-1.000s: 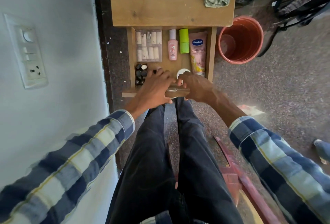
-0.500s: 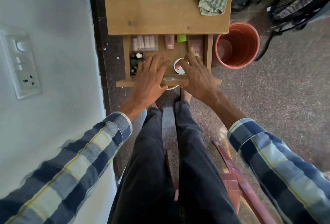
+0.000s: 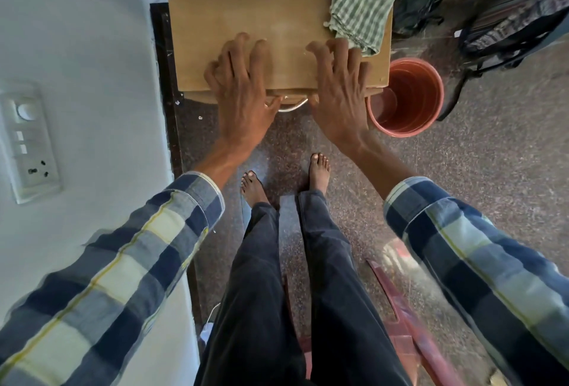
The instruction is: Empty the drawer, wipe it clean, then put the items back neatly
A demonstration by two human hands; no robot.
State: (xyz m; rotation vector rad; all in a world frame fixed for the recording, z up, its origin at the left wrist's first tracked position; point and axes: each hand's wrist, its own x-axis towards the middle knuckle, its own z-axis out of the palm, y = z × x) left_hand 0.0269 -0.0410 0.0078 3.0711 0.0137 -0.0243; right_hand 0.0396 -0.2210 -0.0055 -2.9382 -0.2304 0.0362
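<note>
— Where is the drawer (image 3: 286, 96)?
— Pushed in under the wooden table (image 3: 246, 9); only its front edge and metal handle (image 3: 294, 104) show.
— And the hands?
— The left hand (image 3: 243, 90) and right hand (image 3: 338, 90) lie over the table edge, fingers spread, gripping nothing.
— Anything nearby?
— A checked cloth (image 3: 363, 3) on the table, a red bucket (image 3: 406, 99) beside it.

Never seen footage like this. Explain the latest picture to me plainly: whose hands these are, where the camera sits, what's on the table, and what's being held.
The camera is worn on a person's head and looks down, so you see their own arms, legs and bare feet. The left hand and right hand rest with fingers spread over the front edge of a small wooden table. Between them is the metal handle of the drawer, which looks pushed shut. Neither hand grips anything. A green checked cloth lies on the tabletop. An orange bucket stands on the floor beside the table.
</note>
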